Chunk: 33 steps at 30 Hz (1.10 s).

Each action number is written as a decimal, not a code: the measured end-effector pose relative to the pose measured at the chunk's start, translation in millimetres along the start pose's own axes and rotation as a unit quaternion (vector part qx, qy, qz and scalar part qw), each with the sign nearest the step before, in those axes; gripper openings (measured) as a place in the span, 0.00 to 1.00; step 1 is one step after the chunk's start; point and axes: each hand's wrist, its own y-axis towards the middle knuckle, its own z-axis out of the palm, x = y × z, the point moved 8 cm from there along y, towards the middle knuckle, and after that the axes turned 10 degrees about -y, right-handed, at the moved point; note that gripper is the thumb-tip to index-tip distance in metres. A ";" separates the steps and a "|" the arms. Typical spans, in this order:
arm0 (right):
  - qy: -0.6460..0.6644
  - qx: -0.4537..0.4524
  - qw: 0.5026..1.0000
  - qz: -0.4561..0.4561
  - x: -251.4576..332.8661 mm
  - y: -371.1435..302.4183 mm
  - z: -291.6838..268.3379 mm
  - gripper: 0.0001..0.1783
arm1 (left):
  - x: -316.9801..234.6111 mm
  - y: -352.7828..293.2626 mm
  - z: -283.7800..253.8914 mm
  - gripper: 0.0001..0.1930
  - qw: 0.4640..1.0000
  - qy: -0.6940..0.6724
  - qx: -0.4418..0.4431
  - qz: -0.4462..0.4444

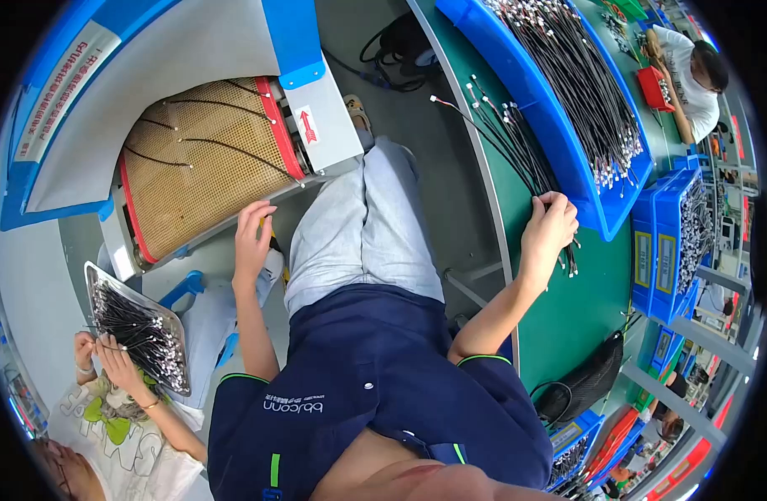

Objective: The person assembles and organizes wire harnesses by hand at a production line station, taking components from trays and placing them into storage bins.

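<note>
At the green table [559,330] on my right, my right hand [551,224] is closed around a bundle of thin black cables [517,154] with small white connectors. The bundle sticks out past both sides of my fingers. One cable in it ends in a white connector with red wires. My left hand [251,238] hangs in the air beside the near corner of a tan mesh conveyor belt [204,179]. Its fingers are stretched and slightly bent, with nothing seen in them. Several single black cables [237,150] lie apart on the belt.
A long blue bin [517,79] full of black cables stands on the table, with stacked blue bins [651,246] nearer. A black mesh bag [592,376] lies near the table's edge. At left, a co-worker's hands [108,355] touch cables in a metal tray [183,367]. Another person [684,79] sits far right.
</note>
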 end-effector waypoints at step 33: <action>0.300 -0.155 0.921 -0.193 46.8 -20.7 -66.9 0.16 | -53.7 5.6 7.5 0.15 0.999 -0.007 -0.040 0.036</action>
